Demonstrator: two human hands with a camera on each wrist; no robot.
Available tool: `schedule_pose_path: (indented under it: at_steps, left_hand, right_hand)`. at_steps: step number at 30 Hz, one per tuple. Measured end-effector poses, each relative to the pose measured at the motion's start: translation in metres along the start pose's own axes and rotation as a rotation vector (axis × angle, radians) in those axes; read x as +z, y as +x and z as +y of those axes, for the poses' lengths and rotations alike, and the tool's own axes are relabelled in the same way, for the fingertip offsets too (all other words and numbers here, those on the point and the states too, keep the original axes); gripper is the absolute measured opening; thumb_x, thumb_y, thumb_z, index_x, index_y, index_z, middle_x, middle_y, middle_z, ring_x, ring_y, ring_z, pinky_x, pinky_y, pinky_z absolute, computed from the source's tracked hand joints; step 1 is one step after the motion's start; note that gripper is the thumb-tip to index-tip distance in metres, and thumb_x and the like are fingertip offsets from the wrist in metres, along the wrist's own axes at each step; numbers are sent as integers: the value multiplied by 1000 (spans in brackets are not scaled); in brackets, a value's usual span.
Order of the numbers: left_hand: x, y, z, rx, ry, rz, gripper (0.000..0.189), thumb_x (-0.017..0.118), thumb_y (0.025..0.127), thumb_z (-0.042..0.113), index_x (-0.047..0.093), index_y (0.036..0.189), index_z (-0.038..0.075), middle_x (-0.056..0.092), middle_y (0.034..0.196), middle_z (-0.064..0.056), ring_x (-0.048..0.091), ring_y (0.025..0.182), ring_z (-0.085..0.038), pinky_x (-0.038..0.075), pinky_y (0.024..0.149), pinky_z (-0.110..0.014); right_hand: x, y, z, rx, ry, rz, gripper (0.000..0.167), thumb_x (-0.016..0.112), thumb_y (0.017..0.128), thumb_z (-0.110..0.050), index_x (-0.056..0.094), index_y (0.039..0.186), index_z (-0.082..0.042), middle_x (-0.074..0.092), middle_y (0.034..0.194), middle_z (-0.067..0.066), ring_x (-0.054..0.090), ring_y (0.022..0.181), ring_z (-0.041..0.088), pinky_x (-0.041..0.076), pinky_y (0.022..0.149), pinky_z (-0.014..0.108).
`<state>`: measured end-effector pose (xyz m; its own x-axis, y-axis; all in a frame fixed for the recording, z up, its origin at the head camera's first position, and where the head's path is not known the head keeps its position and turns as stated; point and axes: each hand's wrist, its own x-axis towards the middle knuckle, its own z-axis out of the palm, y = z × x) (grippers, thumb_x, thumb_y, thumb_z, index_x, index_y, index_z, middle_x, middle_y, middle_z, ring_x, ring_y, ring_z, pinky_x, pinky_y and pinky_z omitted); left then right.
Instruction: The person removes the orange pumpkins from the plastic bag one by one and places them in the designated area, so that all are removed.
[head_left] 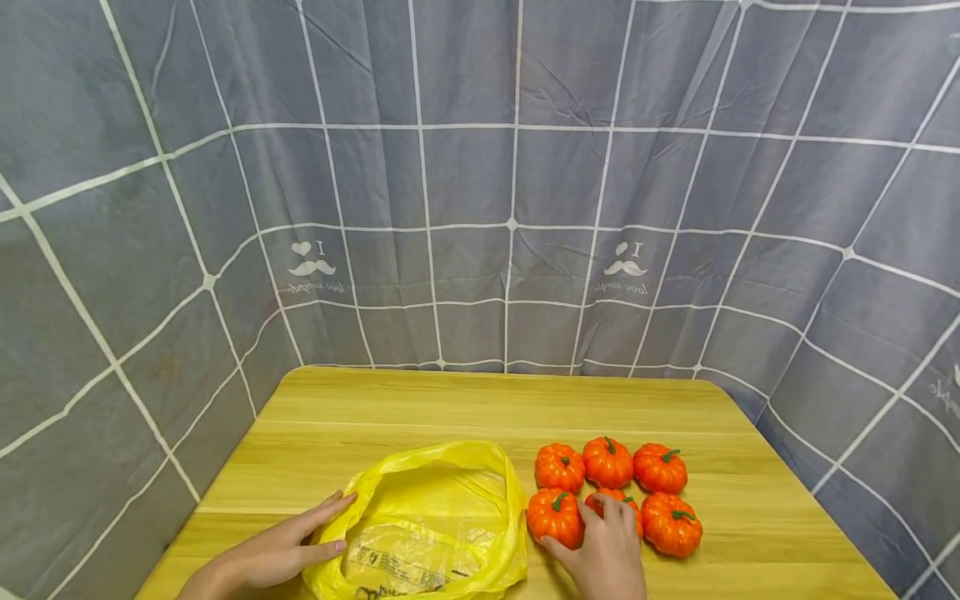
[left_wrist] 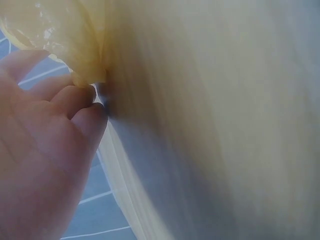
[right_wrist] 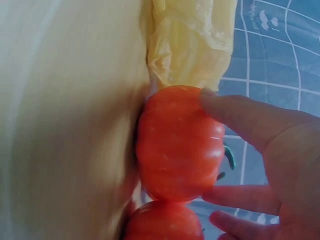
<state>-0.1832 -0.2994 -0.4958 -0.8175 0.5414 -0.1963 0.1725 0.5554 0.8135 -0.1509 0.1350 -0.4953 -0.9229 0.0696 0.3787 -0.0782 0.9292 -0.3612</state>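
Observation:
A small orange toy pumpkin point(head_left: 553, 518) with a green stem sits at the front left of a group. My right hand point(head_left: 606, 552) grips it, thumb on one side and fingertips on the other; in the right wrist view the pumpkin point(right_wrist: 177, 145) still appears to rest on the table. To its left stands a yellow plastic bag point(head_left: 517, 546), mouth wide and facing up, dark print visible inside. My left hand point(head_left: 273, 546) touches the left side of the bag with fairly straight fingers, thumb apart. In the left wrist view, its fingertips meet the bag's thin plastic point(left_wrist: 75, 40).
More toy pumpkins stand close together in two rows: a back-row pumpkin point(head_left: 559, 467), a front-right pumpkin point(head_left: 672, 525), and a pumpkin point(head_left: 622, 502) partly hidden by my right hand. A wooden table point(head_left: 480, 408) bears everything. A grey checked curtain point(head_left: 465, 183) surrounds its back and sides.

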Motion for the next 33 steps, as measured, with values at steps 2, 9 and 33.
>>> schedule_pose_path:
  at_steps: [2, 9, 33]
  left_hand:
    - [0, 0, 0, -3, -2, -2, 65, 50, 107, 34, 25, 160, 7, 7, 161, -33, 8, 142, -61, 19, 101, -80]
    - [0, -1, -1, -5, 10, 6, 65, 50, 107, 34, 25, 160, 7, 8, 161, -33, 8, 142, -61, 19, 101, -80]
    - [-6, 2, 4, 24, 28, 52, 68, 52, 107, 34, 22, 161, 6, 5, 163, -30, 5, 143, -59, 16, 101, -80]
  right_hand:
    - [1, 0, 1, 12, 3, 3, 80, 92, 63, -53, 72, 111, 7, 55, 119, 22, 46, 111, 46, 41, 94, 61]
    - [2, 3, 4, 68, 128, 46, 91, 94, 60, -53, 66, 122, 8, 59, 121, 23, 49, 112, 47, 39, 99, 60]
    - [-10, 8, 9, 31, 411, 142, 98, 93, 65, -53, 55, 142, -5, 55, 137, 15, 46, 127, 37, 40, 100, 62]
